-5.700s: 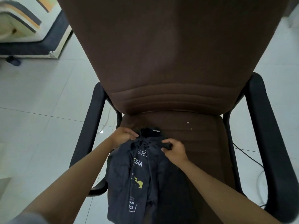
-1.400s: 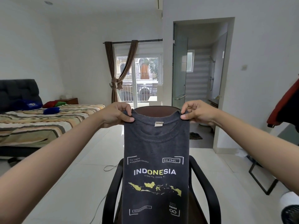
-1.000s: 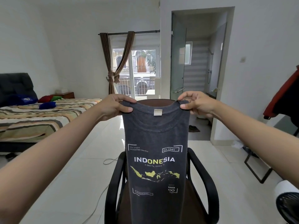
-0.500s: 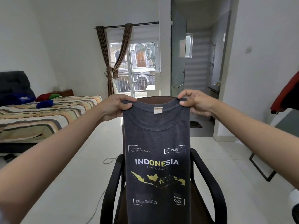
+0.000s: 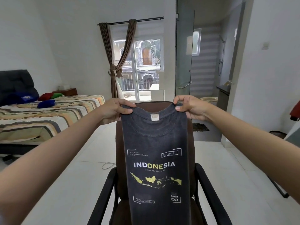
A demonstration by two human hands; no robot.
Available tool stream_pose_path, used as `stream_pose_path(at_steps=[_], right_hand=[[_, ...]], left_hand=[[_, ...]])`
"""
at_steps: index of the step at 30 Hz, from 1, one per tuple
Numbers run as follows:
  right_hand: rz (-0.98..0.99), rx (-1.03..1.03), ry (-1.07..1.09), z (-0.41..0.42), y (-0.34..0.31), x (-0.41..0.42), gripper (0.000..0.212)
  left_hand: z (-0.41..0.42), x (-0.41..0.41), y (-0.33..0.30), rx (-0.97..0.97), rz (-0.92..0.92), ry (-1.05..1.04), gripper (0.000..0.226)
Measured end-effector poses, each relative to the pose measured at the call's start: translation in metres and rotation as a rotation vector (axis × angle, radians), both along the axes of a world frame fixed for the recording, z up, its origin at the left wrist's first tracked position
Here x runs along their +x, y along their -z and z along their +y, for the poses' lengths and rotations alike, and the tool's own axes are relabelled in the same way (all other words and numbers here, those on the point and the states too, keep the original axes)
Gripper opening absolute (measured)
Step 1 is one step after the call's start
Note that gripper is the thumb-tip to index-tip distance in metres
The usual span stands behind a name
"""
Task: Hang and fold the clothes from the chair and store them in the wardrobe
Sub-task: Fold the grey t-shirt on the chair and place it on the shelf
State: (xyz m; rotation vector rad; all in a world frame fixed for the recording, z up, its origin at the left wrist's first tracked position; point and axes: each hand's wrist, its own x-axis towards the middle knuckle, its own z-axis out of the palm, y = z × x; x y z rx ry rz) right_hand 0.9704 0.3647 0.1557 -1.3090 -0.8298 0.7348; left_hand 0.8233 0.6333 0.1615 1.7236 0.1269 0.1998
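Note:
A dark grey T-shirt [image 5: 155, 143] with "INDONESIA" and a yellow map printed on it hangs straight down in front of me, its sides folded in so it forms a narrow strip. My left hand [image 5: 116, 110] pinches the left shoulder by the collar. My right hand [image 5: 189, 107] pinches the right shoulder. Behind the shirt stands the brown office chair [image 5: 119, 168] with black armrests; its seat is mostly hidden by the fabric. No wardrobe is in view.
A bed [image 5: 48, 114] with a striped cover stands at the left. A curtained glass door [image 5: 142, 69] is straight ahead, and a bathroom doorway [image 5: 206, 78] is to its right. A cable [image 5: 108, 165] lies on the white floor. Red and dark clothing [image 5: 295, 112] hangs at the right edge.
The shirt went from crumpled on the chair seat to held up by its shoulders. Over the last second my hands stayed gripped and my view tilted slightly downward.

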Motion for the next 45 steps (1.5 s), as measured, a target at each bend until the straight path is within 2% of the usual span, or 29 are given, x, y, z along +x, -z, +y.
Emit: stream_pose_path(at_steps=[8, 13, 17, 21, 25, 30, 36, 45], right_hand=[[0.049, 0.021, 0.064, 0.013, 0.013, 0.060, 0.032], [0.028, -0.002, 0.059, 0.009, 0.032, 0.063, 0.032], [0.031, -0.060, -0.040, -0.004, 0.063, 0.043, 0.031], [0.102, -0.103, -0.074, -0.019, 0.102, -0.003, 0.036], [0.240, -0.096, -0.069, -0.038, 0.136, -0.066, 0.030], [0.336, -0.198, -0.069, -0.070, 0.184, -0.175, 0.035], [0.472, -0.311, -0.091, -0.098, 0.248, -0.288, 0.034], [0.576, -0.409, -0.103, -0.117, 0.317, -0.362, 0.031]], left_hand=[[0.000, 0.046, 0.009, 0.030, 0.001, -0.106, 0.022], [-0.004, 0.042, 0.024, 0.010, 0.034, -0.088, 0.035], [-0.014, 0.013, 0.047, 0.063, 0.109, -0.043, 0.023], [-0.024, -0.028, 0.079, 0.060, 0.184, 0.018, 0.029], [-0.039, -0.082, 0.108, 0.010, 0.253, 0.089, 0.040], [-0.069, -0.180, 0.156, -0.011, 0.370, 0.218, 0.039], [-0.092, -0.283, 0.226, -0.080, 0.508, 0.266, 0.038], [-0.110, -0.343, 0.291, -0.174, 0.654, 0.273, 0.034]])
